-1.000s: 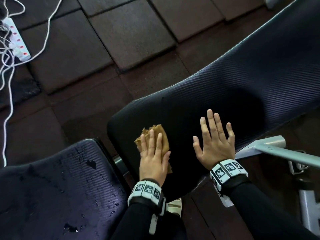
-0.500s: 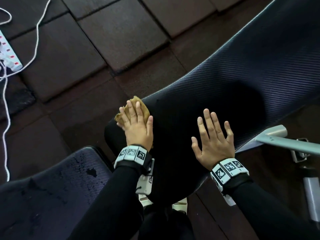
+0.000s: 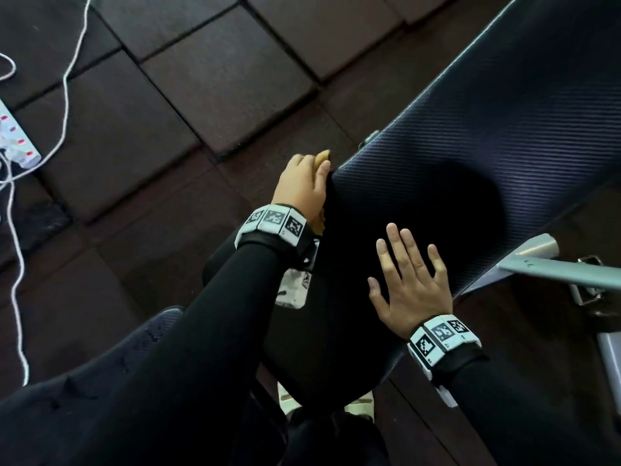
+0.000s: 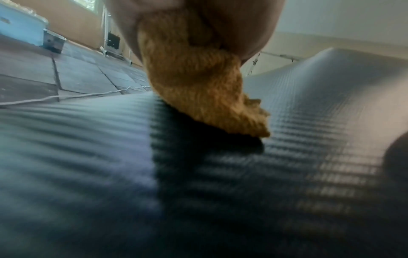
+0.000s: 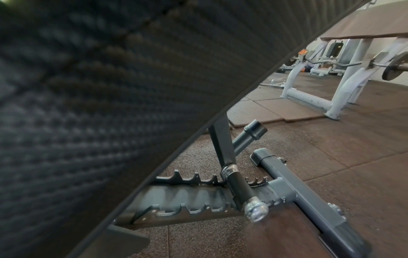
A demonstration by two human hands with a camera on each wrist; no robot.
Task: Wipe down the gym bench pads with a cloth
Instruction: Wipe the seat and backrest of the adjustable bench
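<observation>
head cam: the left hand (image 3: 304,186) is at the left edge of the back pad (image 3: 487,136), w/ its fingers curled over the side, squeezing a yellow-brown cloth (image 3: 323,156) against the pad. only a bit of cloth peeks out past the fingers, and a bit more near the wrist. the right hand (image 3: 411,284) lies flat on the same pad, fingers straight and spread, holding nothing. the 2 hands are apart, one on each side of the pad's low end. the seat pad (image 3: 158,327) is at the bottom left, mostly hid by the left sleeve (image 3: 188,358).

left wrist cam: the cloth (image 4: 198,83) is bunched up in the hand and its low tip touches the ribbed pad (image 4: 309,139). pic is blurry.

right wrist cam: the pad (image 5: 88,87) fills the left side and is tilted up. under it is the grey bench frame (image 5: 298,195) w/ a toothed rack (image 5: 194,179). far back stands a barbell rack (image 5: 331,97).

on the dark floor tiles (image 3: 111,136) at left lie a white power strip (image 3: 16,139) and white cords (image 3: 65,82).
</observation>
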